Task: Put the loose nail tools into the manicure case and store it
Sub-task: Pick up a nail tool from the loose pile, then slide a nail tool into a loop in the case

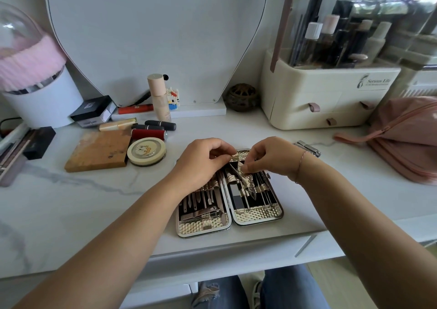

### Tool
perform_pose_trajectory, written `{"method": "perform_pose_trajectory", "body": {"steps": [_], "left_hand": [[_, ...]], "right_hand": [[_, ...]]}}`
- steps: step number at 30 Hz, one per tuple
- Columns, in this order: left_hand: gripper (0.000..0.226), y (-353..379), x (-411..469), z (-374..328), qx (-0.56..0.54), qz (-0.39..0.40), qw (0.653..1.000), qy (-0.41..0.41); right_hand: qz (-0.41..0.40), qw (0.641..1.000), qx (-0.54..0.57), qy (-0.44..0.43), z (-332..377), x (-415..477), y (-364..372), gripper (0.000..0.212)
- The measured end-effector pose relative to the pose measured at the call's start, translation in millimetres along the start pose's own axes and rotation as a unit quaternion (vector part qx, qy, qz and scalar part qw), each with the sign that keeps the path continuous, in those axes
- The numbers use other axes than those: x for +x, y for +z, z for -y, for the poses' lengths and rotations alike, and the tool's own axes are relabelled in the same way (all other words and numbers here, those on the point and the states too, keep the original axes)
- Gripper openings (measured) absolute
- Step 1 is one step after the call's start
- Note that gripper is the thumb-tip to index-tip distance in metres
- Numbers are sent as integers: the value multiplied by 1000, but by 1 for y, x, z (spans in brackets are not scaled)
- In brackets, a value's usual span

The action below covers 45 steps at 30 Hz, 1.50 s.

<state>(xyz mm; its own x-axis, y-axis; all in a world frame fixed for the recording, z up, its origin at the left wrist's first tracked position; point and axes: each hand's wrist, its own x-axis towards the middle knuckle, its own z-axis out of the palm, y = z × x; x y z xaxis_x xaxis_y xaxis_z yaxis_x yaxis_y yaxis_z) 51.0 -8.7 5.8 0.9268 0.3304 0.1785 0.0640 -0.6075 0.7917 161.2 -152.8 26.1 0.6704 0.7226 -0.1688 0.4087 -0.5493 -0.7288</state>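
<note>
White marble-look table [71,202], w/ big curved mirror [153,36] upright at back centre. Cream organiser [326,96] at back R, full of bottles & tubes; pink pouch [406,140] just beside it at far R. White tub [45,105] w/ pink fluffy trim under clear dome at back L. Wooden-look palette [97,151] lying flat L of centre, round compact [146,151] touching its R edge, lipsticks [153,126] in a cluster behind both.

Manicure case [229,204] lying open flat near front edge of table, centre; both halves lined w/ metal tools in elastic loops. Loose nail clipper [307,148] on table just behind R wrist, outside the case.

Left hand [201,164] curled over far end of case's L half, thumb & forefinger pinching at the top strap near the hinge; what exactly is pinched, can't tell. Right hand [269,157] over far end of R half, fingertips pinched closed on a slim metal tool [238,174] angled across the loops. Thin bracelet [300,164] on R wrist. Jeans-clad knees visible below table edge.
</note>
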Motion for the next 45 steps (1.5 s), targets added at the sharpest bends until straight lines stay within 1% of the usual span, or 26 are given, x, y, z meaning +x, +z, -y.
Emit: {"method": "perform_pose_trajectory", "body": {"steps": [9,14,19,24,26,28,29,30,32,33,34,35,38,42,45], "left_hand": [[16,1,2,1,6,-2,1000,-10],[19,2,2,2,7,-4,1000,-11],[21,2,1,2,4,-4,1000,-11],[20,2,2,1,6,-5,1000,-7],[17,2,2,2,7,-6,1000,-3],[16,1,1,1,1,-6,1000,5],[14,1,1,1,-3,-7,1000,9],[13,0,1,1,-8,-10,1000,13],[11,0,0,0,-13,-22,999,20],[11,-1,0,-1,-12,-29,999,24],[11,-1,0,-2,-11,-36,999,27],[11,-1,0,-4,-11,-42,999,30],[12,-2,-1,-8,-6,-51,998,39],[10,-2,-3,-9,6,-51,998,35],[10,-3,-3,-10,8,-52,998,32]], "right_hand": [[17,998,-44,31,1,8,-2,29],[36,996,-68,38,6,9,-6,29],[36,995,-79,41,8,8,-6,30],[24,997,-59,32,5,6,-4,29],[6,999,-36,12,0,1,-2,26],[-39,999,-3,-25,-7,-5,-4,20],[-88,995,11,-45,-13,-7,-9,17],[-157,986,17,-59,-21,-10,-18,15],[-296,954,3,-52,-40,-15,-41,10],[-341,939,-8,-37,-50,-19,-53,8],[-365,931,-18,-20,-60,-22,-62,8],[-371,928,-24,-6,-69,-25,-67,8],[-350,936,-37,21,-83,-34,-66,10],[-318,943,-80,60,-86,-43,-50,13],[-311,939,-104,101,-86,-44,-46,12]]}}
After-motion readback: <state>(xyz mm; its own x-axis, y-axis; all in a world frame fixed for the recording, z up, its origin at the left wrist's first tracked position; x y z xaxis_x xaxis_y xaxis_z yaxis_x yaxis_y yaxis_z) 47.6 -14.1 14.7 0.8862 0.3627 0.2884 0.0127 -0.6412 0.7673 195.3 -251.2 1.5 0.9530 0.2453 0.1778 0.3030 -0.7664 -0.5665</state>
